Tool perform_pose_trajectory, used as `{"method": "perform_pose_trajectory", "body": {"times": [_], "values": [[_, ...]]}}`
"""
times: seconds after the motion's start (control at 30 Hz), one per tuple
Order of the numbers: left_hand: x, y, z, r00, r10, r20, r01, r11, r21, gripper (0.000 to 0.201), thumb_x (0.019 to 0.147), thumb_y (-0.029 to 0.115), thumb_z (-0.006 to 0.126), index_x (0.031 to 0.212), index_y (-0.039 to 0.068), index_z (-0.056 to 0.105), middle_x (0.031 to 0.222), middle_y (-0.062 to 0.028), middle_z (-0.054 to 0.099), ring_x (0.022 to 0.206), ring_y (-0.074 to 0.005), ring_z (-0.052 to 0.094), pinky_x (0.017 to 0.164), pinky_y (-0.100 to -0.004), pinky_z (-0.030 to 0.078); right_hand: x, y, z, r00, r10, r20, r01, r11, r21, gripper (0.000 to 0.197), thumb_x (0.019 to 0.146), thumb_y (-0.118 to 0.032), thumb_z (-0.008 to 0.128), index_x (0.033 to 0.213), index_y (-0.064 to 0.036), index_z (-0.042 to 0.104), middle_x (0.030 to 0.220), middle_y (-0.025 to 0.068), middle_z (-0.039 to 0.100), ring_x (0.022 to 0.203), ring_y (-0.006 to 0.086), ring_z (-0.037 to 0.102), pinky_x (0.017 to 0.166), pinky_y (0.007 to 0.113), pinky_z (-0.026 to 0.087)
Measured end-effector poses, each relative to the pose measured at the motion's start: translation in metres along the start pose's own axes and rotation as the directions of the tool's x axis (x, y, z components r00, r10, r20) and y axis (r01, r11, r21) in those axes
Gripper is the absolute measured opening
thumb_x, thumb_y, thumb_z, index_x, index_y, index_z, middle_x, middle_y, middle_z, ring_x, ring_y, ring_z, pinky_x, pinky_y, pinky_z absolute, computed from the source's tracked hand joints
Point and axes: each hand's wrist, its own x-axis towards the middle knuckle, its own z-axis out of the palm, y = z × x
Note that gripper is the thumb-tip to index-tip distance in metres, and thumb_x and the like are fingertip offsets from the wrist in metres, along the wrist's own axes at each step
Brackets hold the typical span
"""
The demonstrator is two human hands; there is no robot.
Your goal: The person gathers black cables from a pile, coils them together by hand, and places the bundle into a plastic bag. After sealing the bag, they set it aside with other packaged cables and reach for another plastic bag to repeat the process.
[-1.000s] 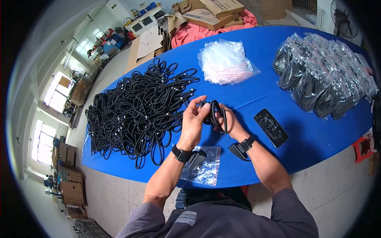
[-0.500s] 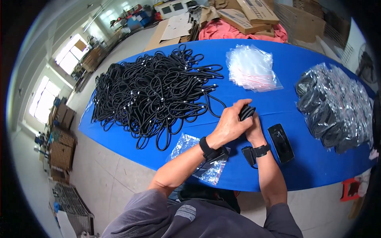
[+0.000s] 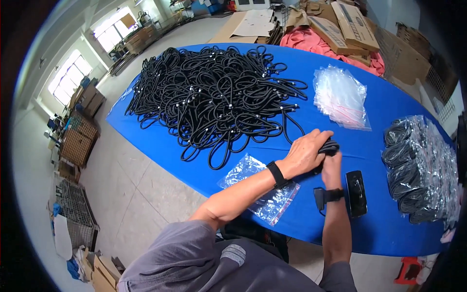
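A folded bundle of black elastic cord (image 3: 331, 147) is held between both hands above the blue table. My left hand (image 3: 305, 155) closes over its left side, fingers reaching across the top. My right hand (image 3: 332, 169) grips it from below and the right, its fingers mostly hidden. A loose cord runs from beside the left hand toward a large pile of black cord loops (image 3: 209, 100) with small pale metal ends. Under my left forearm lies a clear zip bag (image 3: 277, 200), partly covered. Right of my right wrist lies a glossy black phone-shaped object (image 3: 356, 193).
A stack of clear bags (image 3: 340, 95) lies toward the far side of the blue table (image 3: 316, 224). At the right are several rows of bagged black cords (image 3: 423, 170). Beyond the table are cardboard boxes (image 3: 335, 34) and pink cloth (image 3: 306, 43). A red stool (image 3: 407, 270) stands below right.
The view has swung, so the table and everything on it appear farther right. Both hands keep hold of the cord bundle, with only a slight shift in the fingers.
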Motion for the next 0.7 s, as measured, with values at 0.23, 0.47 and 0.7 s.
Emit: {"method": "perform_pose_trajectory", "body": {"times": [0.23, 0.47, 0.7], "values": [[-0.005, 0.014, -0.018, 1.0, 0.011, 0.001, -0.011, 1.0, -0.024, 0.063, 0.082, 0.016, 0.072, 0.139, 0.005, 0.048, 0.107, -0.0188, 0.06, 0.092, -0.036, 0.063, 0.078, -0.0427, 0.053, -0.006, 0.01, 0.016, 0.994, 0.051, -0.093, -0.035, 0.985, 0.171, 0.013, 0.094, -0.011, 0.062, 0.106, -0.0053, 0.063, 0.097, -0.0002, 0.064, 0.086, 0.0104, 0.06, 0.076, 0.028, 0.051], [0.033, -0.027, -0.046, 0.996, -0.085, -0.02, 0.085, 0.996, 0.02, 0.067, 0.086, 0.031, 0.076, 0.142, 0.004, 0.049, 0.124, -0.019, 0.061, 0.108, -0.0335, 0.061, 0.092, -0.0393, 0.051, 0.01, 0.011, -0.03, 0.993, 0.013, -0.117, 0.004, 0.99, 0.138, 0.012, 0.1, -0.019, 0.061, 0.096, -0.0097, 0.067, 0.089, -0.0018, 0.065, 0.079, 0.0104, 0.063, 0.075, 0.03, 0.055], [0.052, -0.172, -0.115, 0.909, -0.348, 0.228, 0.037, 0.613, 0.789, 0.061, 0.082, 0.021, 0.071, 0.137, 0.005, 0.052, 0.134, -0.0173, 0.059, 0.124, -0.0365, 0.055, 0.101, -0.0448, 0.048, 0.031, -0.006, -0.058, 0.995, 0.085, -0.045, -0.067, 0.95, 0.306, 0.018, 0.098, -0.022, 0.065, 0.087, -0.01, 0.07, 0.079, -0.0002, 0.067, 0.072, 0.0139, 0.066, 0.073, 0.033, 0.058]]}}
